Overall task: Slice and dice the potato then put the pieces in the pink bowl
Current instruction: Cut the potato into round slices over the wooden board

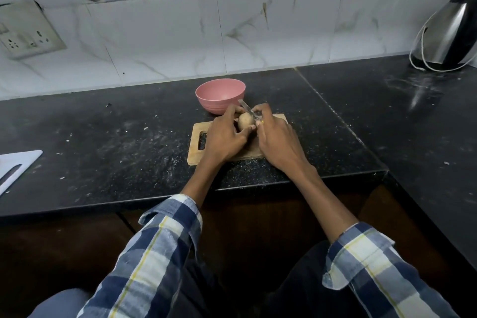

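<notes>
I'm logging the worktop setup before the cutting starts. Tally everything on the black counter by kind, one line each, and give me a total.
Potato: 1
Knife: 1
Pink bowl: 1
Wooden cutting board: 1
White cutting board: 1
Electric kettle: 1
Total: 6

Counter [108, 142]: dark speckled stone, polished, dusted with crumbs. Cutting board [198, 156]: pale bare wood, matt. Pink bowl [220, 94], at its 12 o'clock: matt plastic. Kettle [449, 33]: glossy brushed metal. Wall tiles [284, 33]: glossy marble-look.
</notes>
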